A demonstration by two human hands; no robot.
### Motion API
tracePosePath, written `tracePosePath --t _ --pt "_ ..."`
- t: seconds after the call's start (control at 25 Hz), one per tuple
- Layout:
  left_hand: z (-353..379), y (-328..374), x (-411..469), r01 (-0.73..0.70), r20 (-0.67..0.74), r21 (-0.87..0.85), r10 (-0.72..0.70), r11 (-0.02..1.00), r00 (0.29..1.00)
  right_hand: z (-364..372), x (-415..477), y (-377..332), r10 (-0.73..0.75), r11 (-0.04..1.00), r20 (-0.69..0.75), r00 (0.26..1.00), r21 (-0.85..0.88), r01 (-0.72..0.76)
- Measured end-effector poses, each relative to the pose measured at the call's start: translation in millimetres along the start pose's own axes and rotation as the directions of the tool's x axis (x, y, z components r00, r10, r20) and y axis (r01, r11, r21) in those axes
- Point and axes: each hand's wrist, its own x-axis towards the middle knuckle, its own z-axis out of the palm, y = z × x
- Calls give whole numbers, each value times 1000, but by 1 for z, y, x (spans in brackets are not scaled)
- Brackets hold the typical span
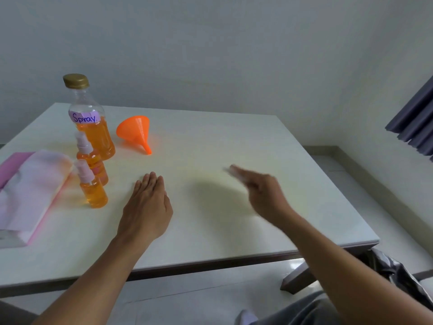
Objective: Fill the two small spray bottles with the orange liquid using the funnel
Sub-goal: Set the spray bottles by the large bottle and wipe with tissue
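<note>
Two small spray bottles stand at the left of the white table (pixel 234 141), both holding orange liquid with pump tops on: the near bottle (pixel 93 186) and the far bottle (pixel 92 159). Behind them a large clear bottle (pixel 90 118) labelled "Spray" is about half full of orange liquid, its gold cap on. An orange funnel (pixel 136 133) lies on its side to the right of the large bottle. My left hand (pixel 146 207) rests flat on the table, right of the near bottle, holding nothing. My right hand (pixel 260 192) hovers blurred above the table's middle, fingers extended, holding nothing.
A pink and white folded cloth or packet (pixel 30 191) lies at the left edge of the table. A dark curtain (pixel 417 120) hangs at the right. The table's front edge runs just below my forearms.
</note>
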Motion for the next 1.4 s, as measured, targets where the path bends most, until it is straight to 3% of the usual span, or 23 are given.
tracePosePath --t 0.08,0.16,0.24,0.36,0.6,1.0,1.2,1.4 --pt "0 0 1 2 0 4 -2 1000 1000 -28 23 12 112 988 -264 958 -74 -136" --pt "1 1 1 0 -2 11 0 1000 1000 -47 42 26 192 947 -355 915 -179 -268" --pt "1 1 2 3 -6 16 -3 1000 1000 -44 55 36 275 885 -234 932 -318 -341" --pt "1 0 3 10 -4 22 -10 1000 1000 -6 62 33 351 852 28 936 -424 -307" --pt "3 -1 5 9 -2 38 -9 999 1000 45 40 4 128 920 228 965 -391 -30" --pt "-4 6 -4 16 25 -80 -14 997 1000 60 -50 -27 -118 975 407 906 -125 183" --pt "0 13 -28 -57 -42 -315 46 947 998 17 -51 -27 56 982 129 990 173 -78" --pt "13 62 -44 -220 -113 -397 191 891 975 -50 -37 13 187 980 -132 973 95 -176"
